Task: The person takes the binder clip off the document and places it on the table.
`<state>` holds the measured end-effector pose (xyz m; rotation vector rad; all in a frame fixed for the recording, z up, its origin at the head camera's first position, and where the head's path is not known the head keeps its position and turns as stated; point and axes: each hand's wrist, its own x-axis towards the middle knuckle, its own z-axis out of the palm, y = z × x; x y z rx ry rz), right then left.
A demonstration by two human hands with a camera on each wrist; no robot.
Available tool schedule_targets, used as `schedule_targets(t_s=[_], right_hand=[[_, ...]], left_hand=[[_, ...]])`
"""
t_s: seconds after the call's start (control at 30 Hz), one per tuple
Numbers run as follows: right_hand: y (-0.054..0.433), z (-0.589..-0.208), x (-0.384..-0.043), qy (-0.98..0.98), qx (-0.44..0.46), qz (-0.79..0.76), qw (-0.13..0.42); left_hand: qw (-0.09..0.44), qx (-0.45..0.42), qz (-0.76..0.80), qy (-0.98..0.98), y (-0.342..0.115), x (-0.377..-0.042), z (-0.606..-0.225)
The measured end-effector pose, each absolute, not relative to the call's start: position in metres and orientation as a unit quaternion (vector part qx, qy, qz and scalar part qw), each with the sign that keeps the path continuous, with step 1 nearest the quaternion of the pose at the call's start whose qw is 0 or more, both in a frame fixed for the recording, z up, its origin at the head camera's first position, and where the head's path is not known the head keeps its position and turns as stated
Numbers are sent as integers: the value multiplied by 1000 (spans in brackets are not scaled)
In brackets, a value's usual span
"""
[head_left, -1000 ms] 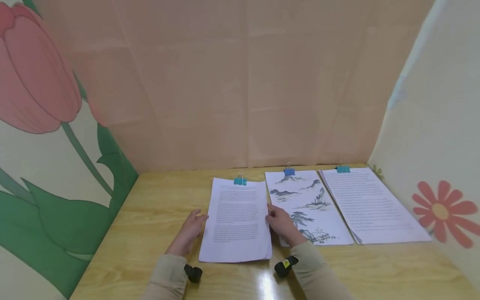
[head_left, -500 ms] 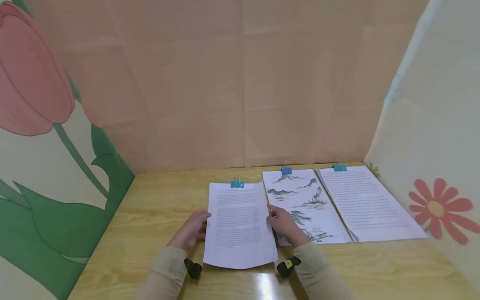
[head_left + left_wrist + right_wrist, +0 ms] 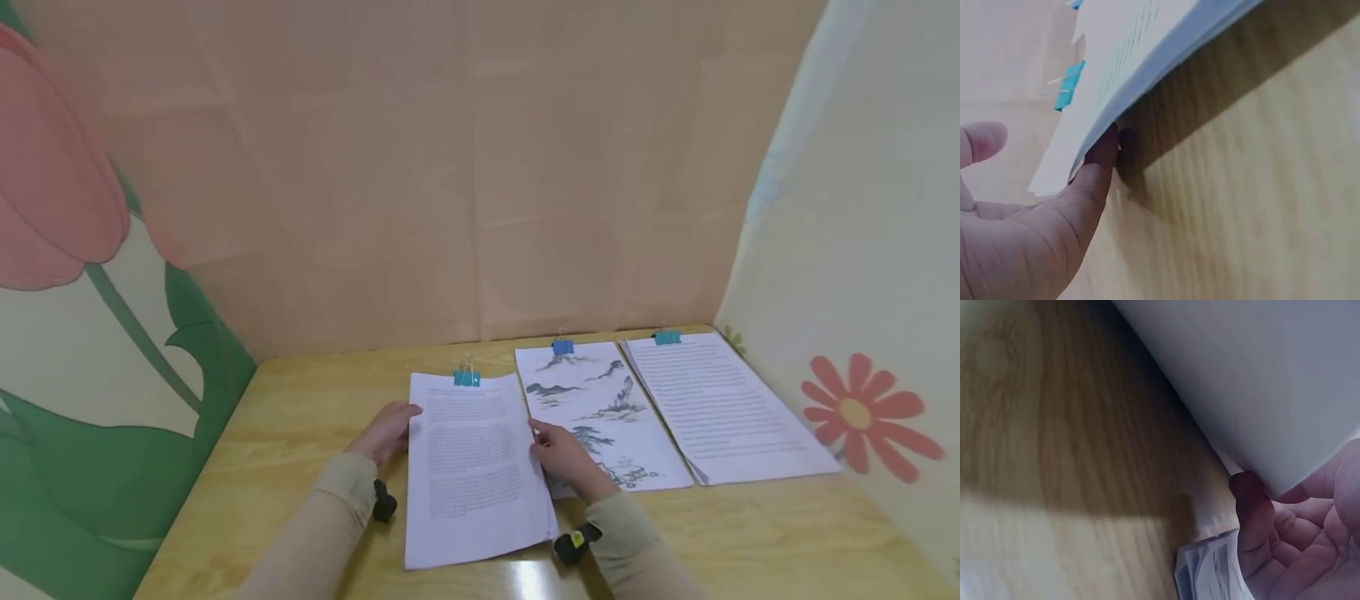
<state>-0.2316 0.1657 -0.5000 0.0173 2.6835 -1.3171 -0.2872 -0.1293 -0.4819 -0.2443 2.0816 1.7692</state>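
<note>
A clipped stack of printed sheets (image 3: 474,467) is tilted above the table in front of me, a teal binder clip (image 3: 467,378) at its top edge. My left hand (image 3: 384,432) is at its left edge. In the left wrist view, fingers (image 3: 1088,187) reach under the stack while the thumb (image 3: 984,140) stands apart from it. My right hand (image 3: 564,454) pinches the right edge; in the right wrist view a fingertip (image 3: 1246,481) lies against the underside. Just right of it lies a clipped stack with an ink landscape (image 3: 600,412), partly covered by the hand.
Farther right lies another clipped text stack (image 3: 727,408), its lower left corner fanned. Blue (image 3: 562,346) and teal (image 3: 667,337) binder clips top these two. A wooden table (image 3: 300,433) meets a pinkish back wall (image 3: 360,208) and flowered side walls.
The held stack has come nearer to me and its lower edge has tilted, left corner lowest. The left hand has shifted up along its edge. The whole view has drifted slightly rightward.
</note>
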Motion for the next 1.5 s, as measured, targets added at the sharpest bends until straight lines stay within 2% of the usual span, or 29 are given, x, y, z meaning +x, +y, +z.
schedule_targets(t_s=[0.33, 0.5, 0.83, 1.0, 1.23, 1.5], right_hand=[[169, -500, -226, 894, 10, -440, 83], [173, -500, -222, 899, 1, -429, 91], [178, -494, -216, 914, -18, -392, 98], [178, -492, -229, 940, -27, -329, 80], [160, -480, -263, 967, -52, -246, 46], [129, -456, -293, 961, -153, -230, -13]], left_hand=[[125, -109, 595, 787, -121, -310, -492], [92, -92, 577, 807, -118, -312, -493], [98, -106, 590, 794, -114, -309, -493], [96, -101, 614, 777, -113, -305, -493], [64, -93, 638, 762, -119, -296, -490], [32, -65, 656, 751, -121, -284, -490]])
